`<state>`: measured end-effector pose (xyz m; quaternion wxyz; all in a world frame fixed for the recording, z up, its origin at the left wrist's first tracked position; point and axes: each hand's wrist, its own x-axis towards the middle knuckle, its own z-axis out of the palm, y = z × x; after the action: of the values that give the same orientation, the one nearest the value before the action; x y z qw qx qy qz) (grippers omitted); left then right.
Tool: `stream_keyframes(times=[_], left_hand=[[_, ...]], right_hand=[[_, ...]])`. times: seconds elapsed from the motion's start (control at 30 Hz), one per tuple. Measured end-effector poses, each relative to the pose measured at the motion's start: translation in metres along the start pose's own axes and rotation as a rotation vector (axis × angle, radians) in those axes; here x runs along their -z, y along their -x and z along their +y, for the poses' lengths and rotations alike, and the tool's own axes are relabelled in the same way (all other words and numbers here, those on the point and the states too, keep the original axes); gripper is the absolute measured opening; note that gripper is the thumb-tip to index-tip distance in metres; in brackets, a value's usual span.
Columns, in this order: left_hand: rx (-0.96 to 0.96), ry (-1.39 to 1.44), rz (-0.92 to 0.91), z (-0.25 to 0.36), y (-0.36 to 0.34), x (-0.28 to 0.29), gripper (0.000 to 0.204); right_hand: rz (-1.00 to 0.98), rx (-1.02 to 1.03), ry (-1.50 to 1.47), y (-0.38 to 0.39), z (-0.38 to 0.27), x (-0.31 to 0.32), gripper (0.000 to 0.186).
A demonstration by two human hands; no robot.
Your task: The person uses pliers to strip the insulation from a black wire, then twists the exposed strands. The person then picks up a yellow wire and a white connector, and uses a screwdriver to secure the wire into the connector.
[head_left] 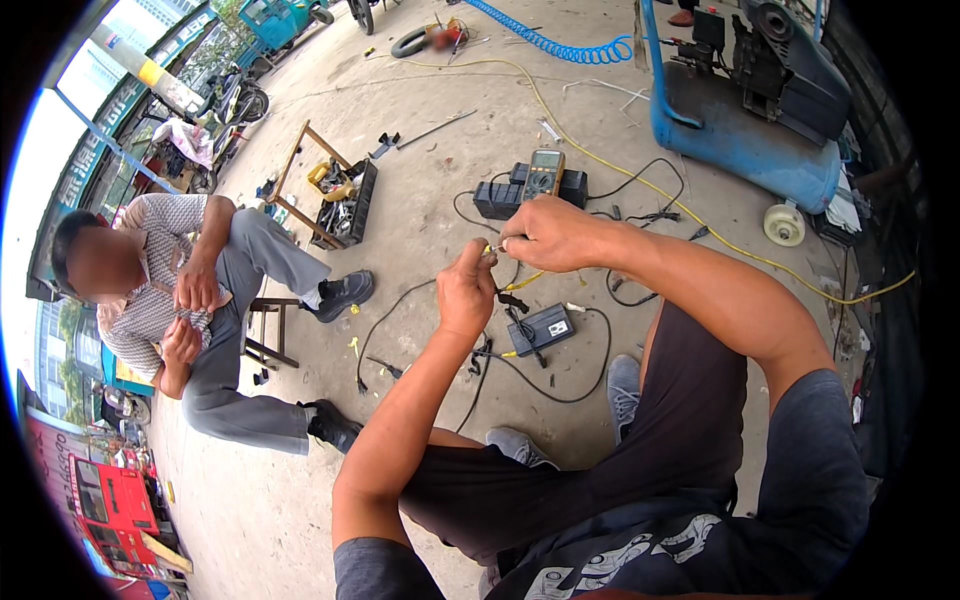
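Note:
My left hand (467, 292) and my right hand (545, 234) meet in front of me, fingers pinched together on what looks like a thin wire end (497, 248). The fingers cover most of it. Below them hang a black lead (512, 300) and a yellow wire (524, 282). Just beyond my right hand, an orange-framed multimeter (544, 174) leans on black boxes (497, 200) with cables. Nearer my feet, a black charger-like box (546, 328) with a white label lies on the concrete, its cord looping around it.
A seated person (160, 290) is at the left, hands close together. Past them stands a tool tray (352, 210) with a wooden frame. A blue air compressor (740, 140) occupies the far right. A yellow hose (600, 140) and black cables cross the ground.

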<state>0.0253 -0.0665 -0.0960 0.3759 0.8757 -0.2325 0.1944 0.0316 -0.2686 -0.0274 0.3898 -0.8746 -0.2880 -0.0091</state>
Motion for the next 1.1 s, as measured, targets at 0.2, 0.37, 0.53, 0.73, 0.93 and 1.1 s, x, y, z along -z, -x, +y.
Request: stream_keyframes(times=[0.2,0.37,0.53,0.73,0.93,1.1], left_hand=[[-0.006,-0.006,-0.004,0.0017,-0.0005,0.0005,0.018],[-0.022,-0.032,-0.006,-0.0014,-0.0002,-0.0004,0.016],[-0.034,-0.076,-0.013,-0.005,0.0005,-0.0001,0.014],[-0.005,-0.005,0.002,-0.0008,-0.0003,-0.0019,0.017],[0.008,0.0,0.002,-0.0004,0.0005,-0.0003,0.015],[0.024,-0.013,-0.002,0.0008,0.0003,-0.0006,0.013]], right_hand=[[-0.007,-0.004,-0.004,0.0008,-0.0019,0.0019,0.024],[-0.007,-0.005,0.007,0.0009,-0.0026,0.0019,0.024],[-0.011,0.006,0.006,0.0004,-0.003,0.0014,0.024],[-0.008,-0.015,-0.001,0.0019,-0.0048,0.0032,0.024],[-0.007,0.001,0.008,0.0004,-0.0029,0.0005,0.025],[-0.004,0.023,0.008,0.0006,0.0002,0.0001,0.027]])
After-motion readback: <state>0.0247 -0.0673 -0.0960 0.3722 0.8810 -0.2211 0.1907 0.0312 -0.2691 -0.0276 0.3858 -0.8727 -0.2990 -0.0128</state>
